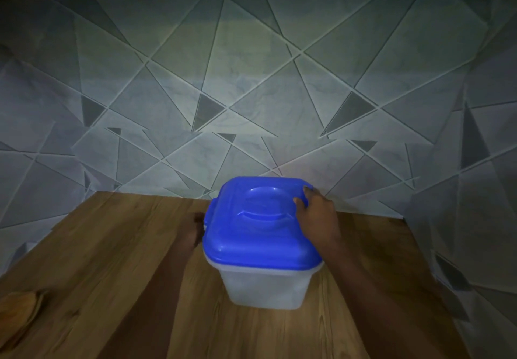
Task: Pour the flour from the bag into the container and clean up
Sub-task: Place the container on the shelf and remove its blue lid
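The translucent plastic container (265, 288) stands upright toward the far edge of the wooden table (112, 252), about midway along it, with its blue lid (260, 230) seated on top. The right hand (319, 221) grips the lid's far right corner, thumb and fingers curled over the rim. The left hand (193, 232) lies against the container's left side; whether its fingers curl is hidden. A rounded wooden object (19, 311) sits at the table's near left edge, and a geometric tiled wall (251, 78) rises behind

Wooden table (112, 260) against geometric grey wall (251, 78), brown rounded object (19, 312) at left edge.
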Demonstrator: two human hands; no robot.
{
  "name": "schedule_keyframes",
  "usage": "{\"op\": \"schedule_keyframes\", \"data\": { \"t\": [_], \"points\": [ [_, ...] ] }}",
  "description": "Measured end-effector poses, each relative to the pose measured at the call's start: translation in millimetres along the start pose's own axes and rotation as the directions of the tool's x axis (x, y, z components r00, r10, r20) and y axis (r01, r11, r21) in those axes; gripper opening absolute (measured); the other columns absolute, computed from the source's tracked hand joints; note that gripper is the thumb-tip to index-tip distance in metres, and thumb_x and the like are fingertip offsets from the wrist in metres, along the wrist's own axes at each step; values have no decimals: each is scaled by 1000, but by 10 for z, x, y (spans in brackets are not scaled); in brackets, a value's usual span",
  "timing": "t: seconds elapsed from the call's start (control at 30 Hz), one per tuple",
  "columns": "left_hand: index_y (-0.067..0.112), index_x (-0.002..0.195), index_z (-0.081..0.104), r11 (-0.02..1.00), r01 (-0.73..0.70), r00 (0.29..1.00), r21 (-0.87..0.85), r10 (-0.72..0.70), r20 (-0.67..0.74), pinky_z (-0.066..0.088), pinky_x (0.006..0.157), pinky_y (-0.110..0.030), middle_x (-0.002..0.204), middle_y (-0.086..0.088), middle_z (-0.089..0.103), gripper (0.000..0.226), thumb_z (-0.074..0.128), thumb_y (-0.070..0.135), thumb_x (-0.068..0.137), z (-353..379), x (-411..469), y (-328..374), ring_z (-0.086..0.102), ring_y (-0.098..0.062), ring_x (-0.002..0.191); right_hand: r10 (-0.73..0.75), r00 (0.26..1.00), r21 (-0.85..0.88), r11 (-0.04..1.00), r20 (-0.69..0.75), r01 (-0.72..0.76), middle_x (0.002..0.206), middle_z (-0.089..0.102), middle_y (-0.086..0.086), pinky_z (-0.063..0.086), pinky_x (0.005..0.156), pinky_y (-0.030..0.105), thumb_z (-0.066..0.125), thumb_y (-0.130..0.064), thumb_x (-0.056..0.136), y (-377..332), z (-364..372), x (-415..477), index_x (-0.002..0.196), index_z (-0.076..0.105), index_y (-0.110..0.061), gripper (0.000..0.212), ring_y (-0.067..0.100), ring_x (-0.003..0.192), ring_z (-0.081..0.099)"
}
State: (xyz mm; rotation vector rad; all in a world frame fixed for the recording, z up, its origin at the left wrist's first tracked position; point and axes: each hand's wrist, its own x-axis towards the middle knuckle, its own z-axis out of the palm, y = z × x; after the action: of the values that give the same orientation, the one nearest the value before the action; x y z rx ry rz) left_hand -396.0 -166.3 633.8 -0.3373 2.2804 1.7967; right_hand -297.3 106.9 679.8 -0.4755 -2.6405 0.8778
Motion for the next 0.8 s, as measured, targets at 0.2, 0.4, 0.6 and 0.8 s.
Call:
{"op": "schedule_keyframes", "data": {
  "t": [0.2, 0.4, 0.6, 0.8],
  "points": [
    [23, 115, 68, 981, -154, 985, -118, 162, 62, 53, 85, -32, 103, 9, 72, 37, 51, 52, 100, -48, -331, 185, 68, -13, 99, 77, 989, 157, 986, -128, -57, 116, 67, 18, 49, 92, 36, 66, -37, 91, -45, 28, -30, 119, 63, -1, 46, 35, 110, 62],
    [19, 122, 71, 960, -84, 978, -266, 131, 163, 54, 100, -47, 117, -6, 75, 49, 60, 58, 93, 155, -366, 150, 72, -25, 108, 239, 971, 416, 884, -8, -214, 120, 69, 5, 48, 89, 31, 68, -56, 84, 107, -10, -224, 124, 65, -16, 57, 28, 114, 63],
    [20, 126, 68, 931, -70, 977, -359, 137, 164, 56, 97, -50, 117, -9, 74, 53, 57, 61, 93, 239, -398, 243, 71, -30, 108, 391, 918, 595, 722, 68, -352, 119, 68, 1, 55, 90, 38, 80, -46, 73, 209, -38, -69, 114, 66, -17, 53, 22, 105, 66],
    [10, 117, 64, 913, -168, 970, -371, 221, 106, 59, 84, -44, 114, -15, 73, 51, 59, 55, 95, 232, -449, 269, 72, -32, 102, 404, 913, 685, 648, 63, -334, 120, 67, -1, 56, 94, 43, 83, -33, 74, 193, -31, -51, 125, 63, -17, 58, 21, 107, 65]
  ]
}}
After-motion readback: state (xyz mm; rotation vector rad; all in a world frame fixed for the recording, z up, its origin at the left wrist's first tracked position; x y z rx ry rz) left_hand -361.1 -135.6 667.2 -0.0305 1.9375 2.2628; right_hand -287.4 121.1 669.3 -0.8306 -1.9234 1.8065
